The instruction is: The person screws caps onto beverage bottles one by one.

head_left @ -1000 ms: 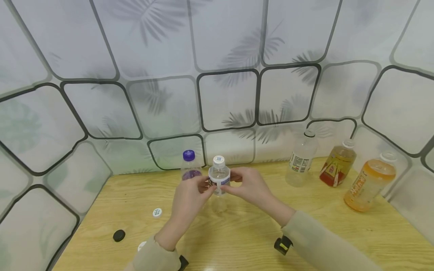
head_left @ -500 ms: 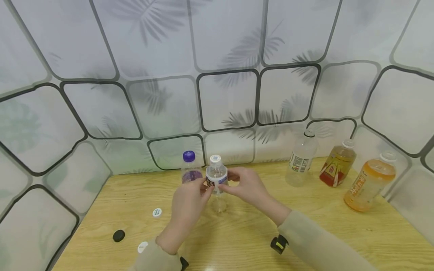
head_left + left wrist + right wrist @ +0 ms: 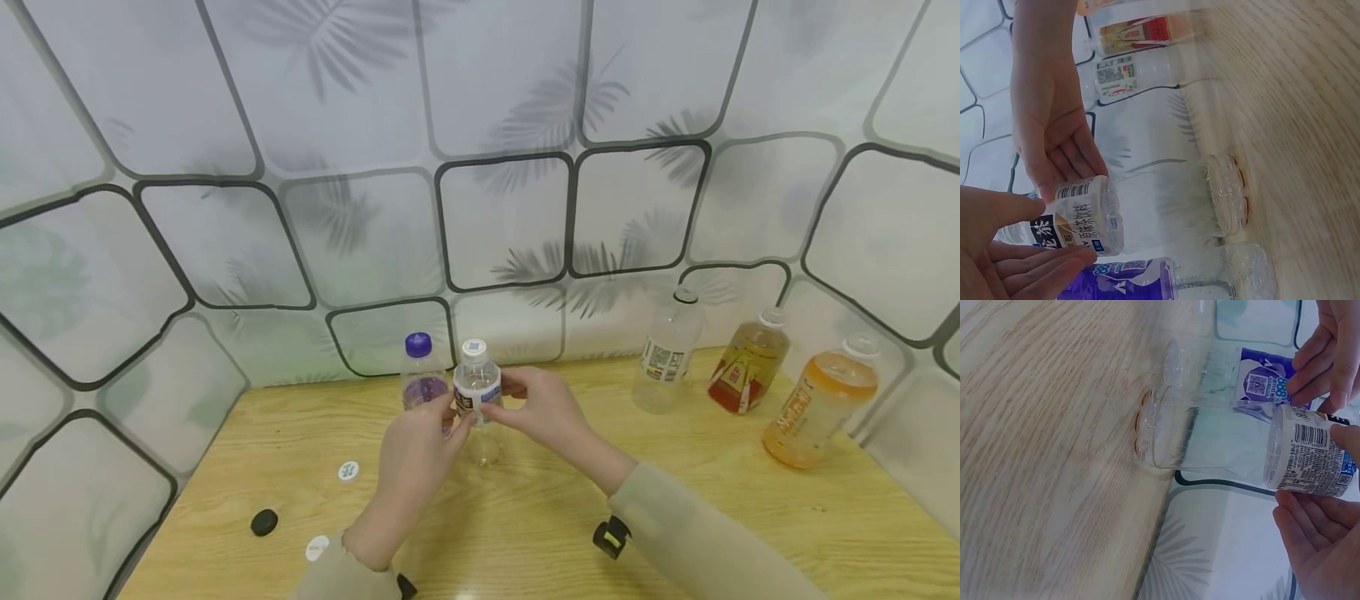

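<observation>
A clear plastic bottle (image 3: 486,443) with a white cap (image 3: 474,350) stands upright between my hands in the head view. My left hand (image 3: 415,442) holds its label (image 3: 477,397) from the left, thumb in front. From the right, my right hand (image 3: 547,417) pinches the same label with thumb and fingers. Both wrist views show the label (image 3: 1311,450) high on the bottle. The base (image 3: 1229,195) is at the tabletop. Just left and behind is a purple-capped bottle (image 3: 423,367), partly hidden by my left hand.
At the right stand three capless bottles: a clear one (image 3: 660,367), one with a red and yellow label (image 3: 750,362), and an orange one (image 3: 817,408). A black cap (image 3: 264,522) and white caps (image 3: 348,471) lie at the left. A patterned wall (image 3: 510,225) borders the table.
Both hands and the bottle have shifted slightly left, closer to the purple-capped bottle. The label has turned a little, showing more of its dark part. The other bottles stay put.
</observation>
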The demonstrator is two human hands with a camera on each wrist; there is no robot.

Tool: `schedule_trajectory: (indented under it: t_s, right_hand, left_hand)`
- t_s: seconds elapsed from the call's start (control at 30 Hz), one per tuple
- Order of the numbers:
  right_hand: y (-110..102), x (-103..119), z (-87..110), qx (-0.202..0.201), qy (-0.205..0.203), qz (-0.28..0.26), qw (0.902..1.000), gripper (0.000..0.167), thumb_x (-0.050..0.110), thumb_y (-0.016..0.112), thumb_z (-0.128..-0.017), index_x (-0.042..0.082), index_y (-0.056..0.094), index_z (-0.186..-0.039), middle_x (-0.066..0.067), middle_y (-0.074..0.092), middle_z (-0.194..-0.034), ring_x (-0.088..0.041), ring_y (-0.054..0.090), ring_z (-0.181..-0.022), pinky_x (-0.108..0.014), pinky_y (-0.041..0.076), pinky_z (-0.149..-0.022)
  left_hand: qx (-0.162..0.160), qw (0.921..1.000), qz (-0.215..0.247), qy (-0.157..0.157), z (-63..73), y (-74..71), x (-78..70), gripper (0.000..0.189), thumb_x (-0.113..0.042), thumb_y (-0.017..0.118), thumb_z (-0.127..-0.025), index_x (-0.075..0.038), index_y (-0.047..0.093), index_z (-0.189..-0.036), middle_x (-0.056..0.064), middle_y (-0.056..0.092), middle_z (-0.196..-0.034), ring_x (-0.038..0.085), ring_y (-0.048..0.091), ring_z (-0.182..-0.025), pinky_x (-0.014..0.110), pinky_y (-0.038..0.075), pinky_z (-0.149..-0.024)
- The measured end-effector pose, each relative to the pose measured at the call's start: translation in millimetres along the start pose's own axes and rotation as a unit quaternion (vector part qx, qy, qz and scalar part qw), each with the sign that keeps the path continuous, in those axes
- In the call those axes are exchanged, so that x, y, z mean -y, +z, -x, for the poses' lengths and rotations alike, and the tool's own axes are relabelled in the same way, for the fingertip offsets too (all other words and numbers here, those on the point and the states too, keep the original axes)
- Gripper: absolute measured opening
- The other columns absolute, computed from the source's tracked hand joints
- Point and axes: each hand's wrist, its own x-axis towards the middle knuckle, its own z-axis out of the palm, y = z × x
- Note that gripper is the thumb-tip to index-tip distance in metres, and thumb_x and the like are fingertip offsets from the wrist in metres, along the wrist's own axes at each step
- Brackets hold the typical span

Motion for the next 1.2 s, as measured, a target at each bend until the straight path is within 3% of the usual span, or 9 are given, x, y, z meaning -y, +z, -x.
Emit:
schedule_trajectory:
  t_s: [0.27,0.63,0.93,1.2]
  right_hand:
    - [1.0,-0.4,1.0,-0.002,-0.001,0.005,1.0,0.044,0.027,0.087,-0.09,0.004,0.075,-0.126,-0.012,0.08,-0.118,-0.026,0.078,-0.103,-0.043,0.064,-0.094]
    - [1.8,1.7,2.0,-0.001,0.003,0.002,1.0,0.044,0.026,0.086,-0.091,0.004,0.074,-0.126,-0.013,0.079,-0.12,-0.028,0.077,-0.105,-0.045,0.063,-0.096]
    - [0.9,1.6,3.6,-0.001,-0.007,0.02,0.9998,0.051,0.027,0.089,-0.087,0.004,0.072,-0.13,-0.013,0.078,-0.124,-0.028,0.076,-0.108,-0.046,0.062,-0.099]
    - [-2.5,-0.9,8.6,0.011,0.005,0.035,0.9993,0.053,0.027,0.089,-0.087,0.005,0.071,-0.132,-0.014,0.076,-0.129,-0.033,0.075,-0.114,-0.049,0.06,-0.102]
  left_hand:
    - [0.007,1.0,0.002,0.005,3.2,-2.0,-1.4,0.025,-0.026,0.086,-0.09,-0.005,0.079,-0.102,0.009,0.082,-0.085,0.019,0.079,-0.071,0.031,0.063,-0.06]
    - [0.0,0.9998,-0.004,0.018,5.4,-3.7,-0.7,0.025,-0.026,0.087,-0.089,-0.005,0.078,-0.097,0.008,0.081,-0.083,0.02,0.077,-0.069,0.03,0.062,-0.058]
    - [0.003,0.9997,-0.01,0.023,7.2,-5.1,-0.8,0.029,-0.026,0.087,-0.089,-0.005,0.079,-0.108,0.008,0.082,-0.087,0.019,0.078,-0.072,0.031,0.061,-0.059]
    - [0.014,0.9995,-0.011,0.028,14.5,-9.3,-1.0,0.027,-0.026,0.086,-0.09,-0.007,0.078,-0.107,0.007,0.083,-0.089,0.02,0.078,-0.071,0.029,0.06,-0.057]
